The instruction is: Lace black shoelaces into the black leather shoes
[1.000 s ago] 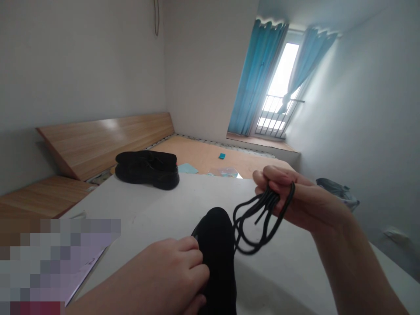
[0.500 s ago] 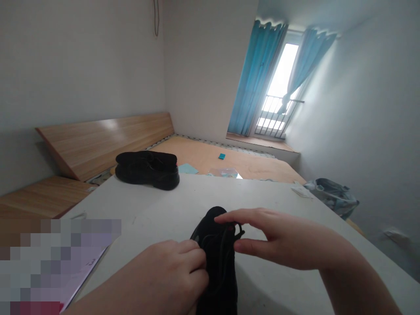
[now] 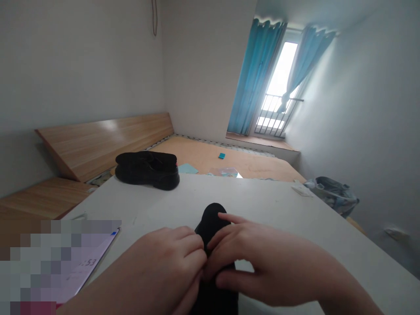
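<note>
A black lace-up shoe (image 3: 215, 216) points away from me on the white table, its laces and opening mostly covered by my hands. My left hand (image 3: 167, 258) is closed at the left side of the shoe's lacing; whatever its fingers pinch is hidden. Across the top of the shoe lies my right hand (image 3: 252, 258), with fingers bent and spread and the thumb apart. Its index fingertip reaches my left fingers, and the little finger rests near the toe. A second black shoe (image 3: 147, 170) lies at the table's far left.
The white table (image 3: 256, 201) bears a tablet-like lilac screen (image 3: 88, 262), partly pixelated, at the left. Behind it is a bed base (image 3: 262, 162) with small flat items. A fabric bag (image 3: 334, 197) stands beyond the right edge, and blue curtains (image 3: 259, 78) hang at the window.
My right hand has moved left and down over the shoe's laces, to my left fingers. The lace loop seen before is now hidden. My left hand has shifted slightly; the far shoe stays put.
</note>
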Available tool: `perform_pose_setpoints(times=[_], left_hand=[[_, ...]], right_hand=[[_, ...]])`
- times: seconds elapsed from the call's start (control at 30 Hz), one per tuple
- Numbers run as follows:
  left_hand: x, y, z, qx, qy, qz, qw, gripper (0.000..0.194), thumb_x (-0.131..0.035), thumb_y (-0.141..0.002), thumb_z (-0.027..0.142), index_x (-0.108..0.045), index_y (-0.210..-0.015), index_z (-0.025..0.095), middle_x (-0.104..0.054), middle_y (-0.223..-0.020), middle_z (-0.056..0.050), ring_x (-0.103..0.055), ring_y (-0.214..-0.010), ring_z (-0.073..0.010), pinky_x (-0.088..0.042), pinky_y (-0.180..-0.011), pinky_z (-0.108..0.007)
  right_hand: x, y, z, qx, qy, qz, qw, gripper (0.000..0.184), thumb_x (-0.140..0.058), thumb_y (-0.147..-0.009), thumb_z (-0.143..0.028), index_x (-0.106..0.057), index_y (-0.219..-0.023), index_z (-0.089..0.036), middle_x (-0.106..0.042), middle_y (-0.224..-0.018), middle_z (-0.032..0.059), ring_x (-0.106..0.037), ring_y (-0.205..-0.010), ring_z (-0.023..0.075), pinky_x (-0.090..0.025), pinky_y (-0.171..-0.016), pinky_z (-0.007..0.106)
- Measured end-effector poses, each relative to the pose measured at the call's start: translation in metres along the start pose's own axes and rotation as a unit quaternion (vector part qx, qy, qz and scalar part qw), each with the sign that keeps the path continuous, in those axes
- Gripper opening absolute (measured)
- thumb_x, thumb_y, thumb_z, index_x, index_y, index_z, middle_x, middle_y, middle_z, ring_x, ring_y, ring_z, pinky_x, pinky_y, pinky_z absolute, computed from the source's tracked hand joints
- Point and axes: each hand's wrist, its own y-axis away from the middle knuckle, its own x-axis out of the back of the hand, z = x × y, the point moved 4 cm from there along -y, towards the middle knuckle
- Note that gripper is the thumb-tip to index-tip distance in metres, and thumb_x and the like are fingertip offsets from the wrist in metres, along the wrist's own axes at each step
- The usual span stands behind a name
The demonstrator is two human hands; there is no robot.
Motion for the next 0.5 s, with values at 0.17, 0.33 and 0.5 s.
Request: perform_pose_setpoints(times=[0.17,0.33,0.5], left_hand=[[0.005,0.000,0.005,0.025,-0.032,-0.051,0.998,0.030,-0.050,-0.074,0.002,-0.068,-0.089,0.021,-0.068,-0.098,-0.004,-0.062,-0.084,-0.0212,-0.049,-0.070,-0.029],[-0.003,-0.004,0.003,0.024,-0.036,-0.109,0.993,0.035,-0.052,-0.077,-0.005,-0.069,-0.094,0.022,-0.069,-0.105,-0.002,-0.064,-0.091,-0.0212,-0.052,-0.077,-0.031],[-0.006,-0.009,0.005,0.015,-0.083,-0.115,0.990,0.026,-0.062,-0.081,0.001,-0.068,-0.097,0.021,-0.070,-0.096,-0.002,-0.066,-0.081,-0.0210,-0.052,-0.070,-0.030]], right_hand=[[0.037,0.024,0.008,-0.075,-0.005,0.190,0.979,0.020,-0.050,-0.096,-0.030,-0.070,-0.099,-0.027,-0.072,-0.095,-0.0020,-0.064,-0.089,0.0138,-0.049,-0.082,0.026],[0.037,0.036,-0.002,-0.071,0.004,0.269,0.961,0.016,-0.051,-0.096,-0.029,-0.067,-0.092,-0.028,-0.070,-0.089,-0.0002,-0.065,-0.083,0.0147,-0.052,-0.073,0.024],[0.003,0.052,-0.011,0.027,-0.034,0.264,0.964,0.022,-0.057,-0.092,-0.035,-0.061,-0.115,-0.034,-0.066,-0.109,0.0044,-0.065,-0.097,0.0194,-0.054,-0.082,0.025]])
